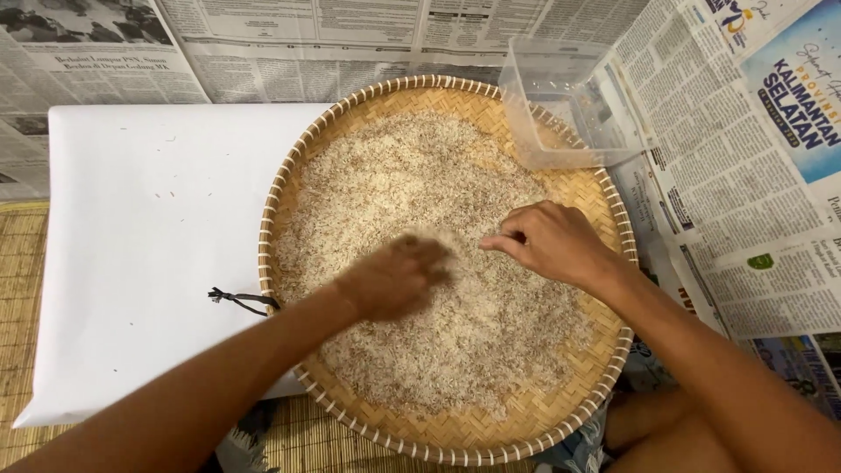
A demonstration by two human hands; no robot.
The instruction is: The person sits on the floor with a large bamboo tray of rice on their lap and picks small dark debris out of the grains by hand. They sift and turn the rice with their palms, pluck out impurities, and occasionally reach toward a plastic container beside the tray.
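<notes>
The rice [412, 263] lies spread thin across the round woven tray [561, 434] for sorting: the left hand [394, 278], blurred, rests fingers-down on it, grip unclear, while the right hand [547, 241] pinches narrowly near the tray's right rim.

Seen from above under even indoor light, a floor covered with overlapping newspaper sheets [753, 201], a white paper sheet [149, 254] laid at left, and woven straw matting [17, 289] along the left edge.

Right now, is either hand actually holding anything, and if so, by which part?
The left hand is blurred, flat on the rice in the woven tray, gripping nothing visible. The right hand has its fingertips pinched together; whether grains sit between them cannot be told.
</notes>
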